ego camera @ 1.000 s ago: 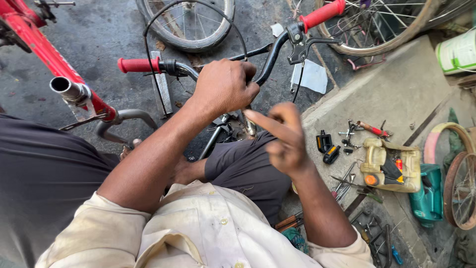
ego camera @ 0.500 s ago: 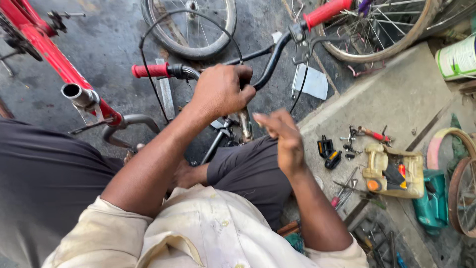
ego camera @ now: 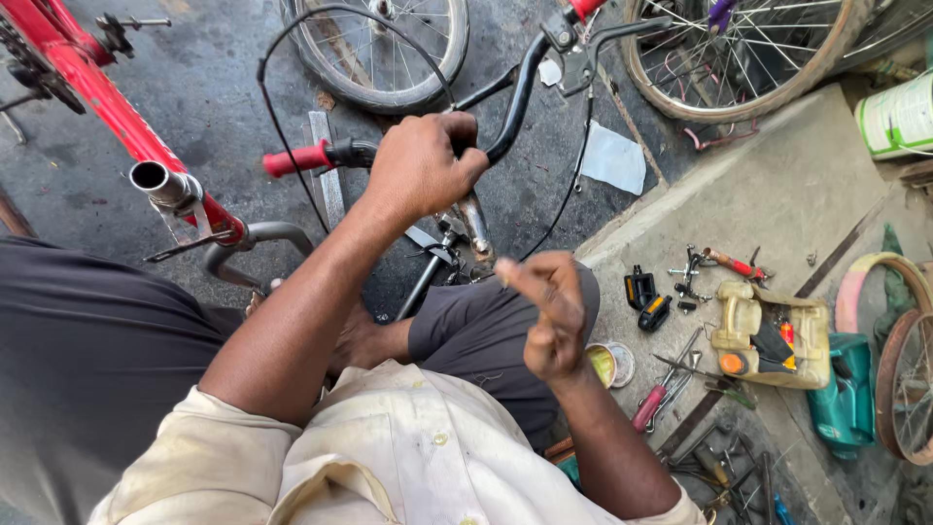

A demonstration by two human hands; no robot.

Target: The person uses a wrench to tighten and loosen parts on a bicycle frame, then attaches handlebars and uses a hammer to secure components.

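Clutching black handlebar (ego camera: 505, 107) lying crosswise, left hand (ego camera: 420, 165) grip closed, right hand (ego camera: 549, 316) loosely open, empty.

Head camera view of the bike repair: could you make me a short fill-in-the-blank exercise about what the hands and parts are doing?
1. The left hand grips the black handlebar, whose rubber grip is coloured ____.
2. The right hand is raised and holds ____.
3. The bicycle frame at upper left is coloured ____.
4. The small round tin beside the right hand sits with its lid ____.

Missing words: red; nothing; red; off
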